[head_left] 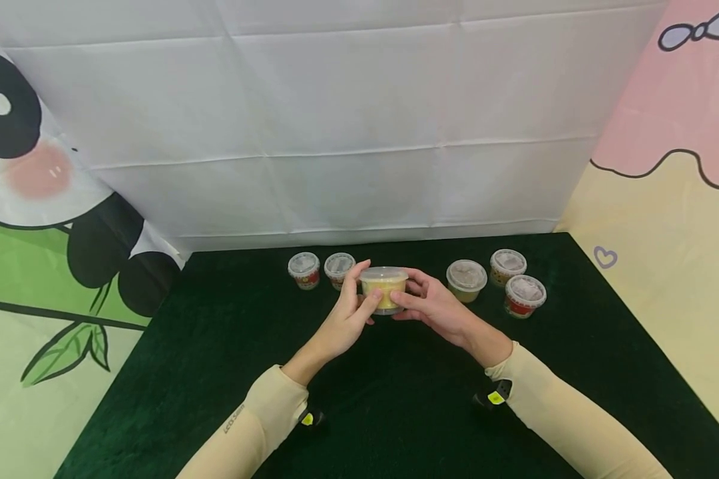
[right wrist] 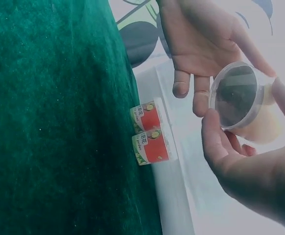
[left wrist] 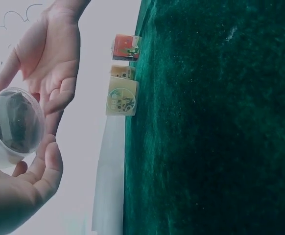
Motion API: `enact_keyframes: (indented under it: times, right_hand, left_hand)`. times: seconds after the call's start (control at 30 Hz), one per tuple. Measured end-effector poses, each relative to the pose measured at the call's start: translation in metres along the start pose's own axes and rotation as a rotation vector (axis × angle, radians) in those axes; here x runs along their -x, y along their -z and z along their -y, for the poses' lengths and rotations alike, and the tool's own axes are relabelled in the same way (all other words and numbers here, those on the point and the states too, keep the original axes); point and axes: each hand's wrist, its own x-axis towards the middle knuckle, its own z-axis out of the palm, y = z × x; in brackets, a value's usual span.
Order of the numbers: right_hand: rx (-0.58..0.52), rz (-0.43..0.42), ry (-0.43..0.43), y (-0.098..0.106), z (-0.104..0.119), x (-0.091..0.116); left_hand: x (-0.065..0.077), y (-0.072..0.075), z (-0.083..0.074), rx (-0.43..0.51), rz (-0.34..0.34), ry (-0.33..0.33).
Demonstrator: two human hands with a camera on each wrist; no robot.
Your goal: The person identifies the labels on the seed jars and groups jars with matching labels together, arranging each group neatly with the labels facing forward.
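Observation:
Both hands hold up a clear round tub with a yellow band and a lid (head_left: 385, 287), above the middle of the table toward its far side. The left hand (head_left: 346, 311) grips it from the left, thumb on the front. From the right, the right hand (head_left: 434, 307) grips it with its thumb on the front too. The dark, see-through underside of the tub (left wrist: 18, 122) shows in the left wrist view, and again as a round base (right wrist: 235, 96) in the right wrist view. What is inside the tub is hidden by the band.
Two red-labelled lidded tubs, one outer (head_left: 304, 271) and one partly behind the left hand (head_left: 339, 266), stand at the back left. At the back right are a yellowish tub (head_left: 467, 279), another tub (head_left: 508, 266) and a red-labelled tub (head_left: 525, 296). Dark green cloth (head_left: 389, 399) covers the table.

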Motion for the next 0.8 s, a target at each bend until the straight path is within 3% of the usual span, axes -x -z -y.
enact_keyframes:
  times: [0.37,0.47,0.8]
  right_hand:
    - [-0.052,0.049,0.036,0.0056,0.0028,-0.0006]
    - [-0.064,0.071,0.040,0.0053,0.0037,0.0002]
    - [-0.097,0.119,0.022,0.0036,0.0048,0.0005]
  left_hand:
    - [-0.0005,0.0043,-0.0046,-0.041,-0.089,-0.112]
    - [-0.0011,0.0037,0.0014,-0.041,-0.098,-0.118]
    - [-0.0024,0.0053,0.0002,0.028,-0.078,-0.085]
